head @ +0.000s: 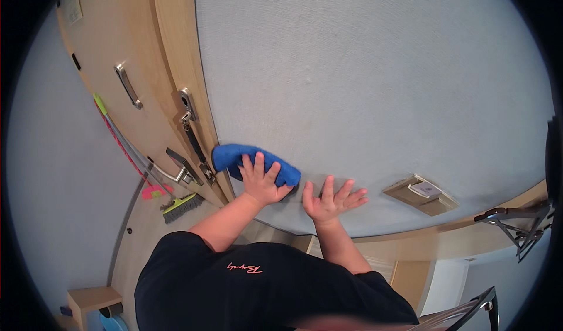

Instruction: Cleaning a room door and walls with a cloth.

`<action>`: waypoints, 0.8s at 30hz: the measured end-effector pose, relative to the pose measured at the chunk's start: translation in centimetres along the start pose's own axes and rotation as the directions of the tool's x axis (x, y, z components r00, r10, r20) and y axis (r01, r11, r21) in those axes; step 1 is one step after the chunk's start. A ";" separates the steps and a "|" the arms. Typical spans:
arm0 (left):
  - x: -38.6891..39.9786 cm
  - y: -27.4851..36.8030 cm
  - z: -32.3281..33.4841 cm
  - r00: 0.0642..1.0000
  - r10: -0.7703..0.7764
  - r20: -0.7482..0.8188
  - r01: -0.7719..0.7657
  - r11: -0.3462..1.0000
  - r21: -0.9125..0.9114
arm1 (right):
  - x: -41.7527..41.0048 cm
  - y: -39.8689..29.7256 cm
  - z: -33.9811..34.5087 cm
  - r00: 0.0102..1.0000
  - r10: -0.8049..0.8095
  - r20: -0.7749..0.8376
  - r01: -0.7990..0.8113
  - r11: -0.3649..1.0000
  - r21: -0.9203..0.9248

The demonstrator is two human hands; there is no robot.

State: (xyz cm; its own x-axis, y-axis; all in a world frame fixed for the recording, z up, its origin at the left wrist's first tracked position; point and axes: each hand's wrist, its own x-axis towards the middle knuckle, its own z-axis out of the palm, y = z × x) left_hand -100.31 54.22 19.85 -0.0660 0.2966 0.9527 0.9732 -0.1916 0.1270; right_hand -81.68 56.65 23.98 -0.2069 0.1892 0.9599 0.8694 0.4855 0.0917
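Observation:
A folded blue cloth [281, 168] lies against the light grey textured wall [352, 89], close to the wooden door frame [176, 32]. My left hand [261, 181] presses on the cloth with its fingers spread over it. To the right of the cloth, my right hand [332, 201] is held with spread fingers at the wall and has nothing in it; whether its palm touches the wall cannot be told. A wall-mounted card switch [420, 194] sits further right, with a card in its holder.
At left is a wooden door [105, 27] with a metal pull handle [127, 87], a lever handle [178, 172] and a door latch [187, 104]. A broom [182, 207] and a pink brush head [156, 191] stand near it. Black-framed hangers [519, 225] are at right.

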 end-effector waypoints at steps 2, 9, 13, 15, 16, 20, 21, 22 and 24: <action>-1.3 -0.9 0.0 0.999 0.005 0.033 -0.005 1.000 0.011 | 0.0 -0.2 -0.1 1.000 -0.011 0.007 0.011 1.000 0.003; 12.2 -0.9 -4.0 0.997 -0.037 -0.074 0.032 0.997 -0.066 | -0.2 -0.1 -0.2 1.000 -0.019 0.023 0.019 1.000 -0.003; 10.5 -0.7 -2.9 0.988 -0.079 -0.131 0.068 0.994 -0.082 | 0.0 -0.1 -0.5 0.998 -0.042 0.039 0.042 0.999 0.006; 8.1 -0.5 -2.3 0.998 -0.022 -0.060 0.021 1.000 -0.023 | -0.3 0.2 -0.1 1.000 -0.029 0.000 0.029 0.999 0.023; 6.1 -0.3 -1.8 0.999 -0.010 -0.034 0.010 1.000 -0.006 | -0.2 0.2 -0.1 1.000 -0.023 0.005 0.023 1.000 0.020; -2.1 -1.1 0.2 0.999 0.032 0.020 -0.032 0.999 0.005 | -0.2 0.2 0.3 0.999 -0.024 -0.021 0.024 1.000 0.006; -2.3 -1.4 -0.1 0.999 0.037 0.030 -0.037 0.999 0.019 | -0.2 0.2 0.4 1.000 -0.024 -0.018 0.024 1.000 0.006; -2.4 -1.6 -0.1 0.998 0.040 0.039 -0.042 0.999 0.033 | -0.1 0.1 0.6 1.000 -0.024 -0.020 0.024 1.000 0.008; -0.6 -1.9 -0.4 1.000 0.001 0.028 -0.001 1.000 0.005 | -0.3 0.1 0.4 0.999 -0.033 -0.007 0.033 0.999 0.011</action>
State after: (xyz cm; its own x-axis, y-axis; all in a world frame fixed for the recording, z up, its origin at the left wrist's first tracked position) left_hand -102.19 54.06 19.13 -0.0587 0.3225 0.9448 0.9744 -0.1872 0.1245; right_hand -81.75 56.95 23.60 -0.2322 0.1676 0.9581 0.8570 0.5011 0.1201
